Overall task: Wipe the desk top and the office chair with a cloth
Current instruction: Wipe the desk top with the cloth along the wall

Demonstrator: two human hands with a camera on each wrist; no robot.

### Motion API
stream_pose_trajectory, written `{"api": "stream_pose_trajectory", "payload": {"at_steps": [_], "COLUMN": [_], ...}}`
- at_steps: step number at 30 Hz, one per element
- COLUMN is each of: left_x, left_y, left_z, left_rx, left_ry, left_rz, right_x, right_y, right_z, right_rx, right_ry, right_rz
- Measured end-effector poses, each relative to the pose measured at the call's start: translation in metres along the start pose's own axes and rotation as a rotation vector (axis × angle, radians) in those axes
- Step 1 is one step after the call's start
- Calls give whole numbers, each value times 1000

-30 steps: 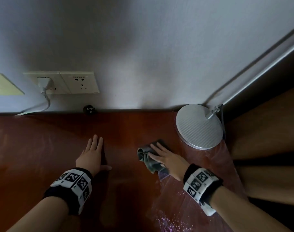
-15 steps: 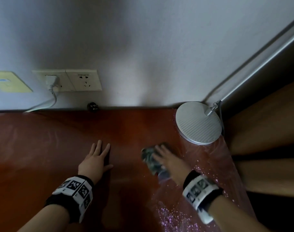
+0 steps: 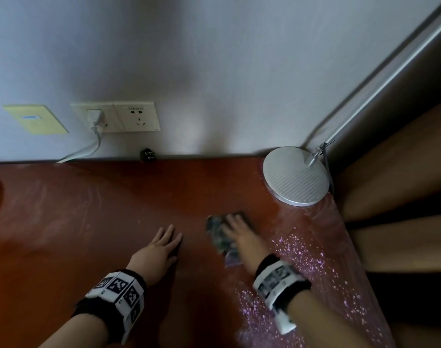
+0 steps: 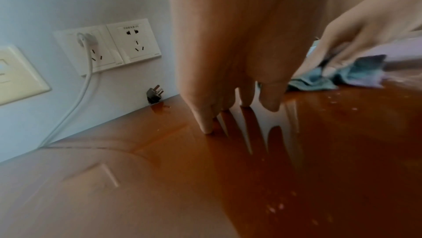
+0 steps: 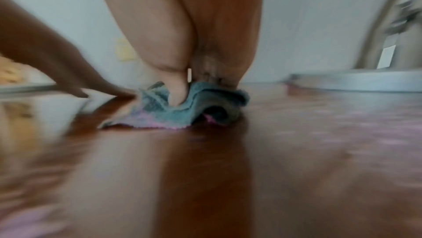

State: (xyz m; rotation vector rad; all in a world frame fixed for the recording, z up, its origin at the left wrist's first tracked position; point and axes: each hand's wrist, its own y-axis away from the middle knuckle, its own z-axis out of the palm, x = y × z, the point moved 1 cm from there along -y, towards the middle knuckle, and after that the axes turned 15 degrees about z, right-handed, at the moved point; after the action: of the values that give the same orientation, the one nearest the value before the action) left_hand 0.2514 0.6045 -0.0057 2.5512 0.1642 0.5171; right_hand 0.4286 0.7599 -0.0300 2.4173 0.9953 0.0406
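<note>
The right hand [image 3: 242, 241] presses flat, fingers extended, on the bunched cloth [image 3: 220, 238] lying beneath it on the desk top [image 3: 88, 222].

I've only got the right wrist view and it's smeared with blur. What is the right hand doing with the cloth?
Observer: The right hand presses the cloth flat on the desk top, fingers extended over it.
Operator: Anything close ahead of it?
Observer: A round silver lamp base stands at the desk's far right corner, apart from the cloth.
Operator: And the left hand?
Observer: The left hand rests flat on the desk, beside the cloth but not touching it.
Operator: Any dirt left?
Observer: Pale specks lie scattered on the desk to the right of the right hand.
</note>
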Motion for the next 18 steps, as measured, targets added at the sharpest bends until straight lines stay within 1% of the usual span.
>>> {"api": "stream_pose_trajectory", "payload": {"at_steps": [2, 3, 4, 5, 6, 7, 8, 9, 10, 11, 12, 13, 15, 16, 17, 18], "left_x": [5, 7, 9, 10, 11, 11, 11, 12, 13, 13, 14, 14, 13, 13, 13, 13], "left_y": [10, 15, 20, 23, 25, 25, 25, 24, 24, 23, 24, 24, 29, 33, 36, 39], "left_z": [4, 7, 10, 13, 15, 18, 19, 20, 20, 20, 20, 21, 21, 23, 25, 28], "left_rx": [-24, -27, -27, -23, -20, -16, -15, -17, -21, -24, -27, -29, -35, -44, -53, -58], "left_ry": [3, -4, -12, -20, -30, -39, -43, -42, -42, -43, -43, -40, -34, -29, -23, -20], "left_rz": [19, 29, 35, 38, 38, 34, 27, 21, 17, 19, 24, 31, 40, 44, 47, 49], "right_x": [47, 66, 76, 74, 63, 44, 21, -6, -31, -49, -52, -41, -4, 16, 34, 43], "right_y": [-6, -7, -6, -1, 5, 12, 20, 33, 49, 65, 73, 70, 51, 45, 43, 45], "right_z": [-13, -15, -15, -16, -14, -7, 1, 15, 26, 33, 37, 33, 16, 5, -7, -17], "right_rx": [51, 63, 73, 93, 140, 182, 185, 168, 109, 37, 6, -16, 10, 35, 59, 45], "right_ry": [18, 42, 41, 8, -40, -13, -3, -14, -1, 59, 137, 121, 30, 50, 124, 145], "right_rz": [231, 322, 359, 377, 351, 281, 176, 35, -70, -150, -227, -182, -2, 99, 189, 289]}}
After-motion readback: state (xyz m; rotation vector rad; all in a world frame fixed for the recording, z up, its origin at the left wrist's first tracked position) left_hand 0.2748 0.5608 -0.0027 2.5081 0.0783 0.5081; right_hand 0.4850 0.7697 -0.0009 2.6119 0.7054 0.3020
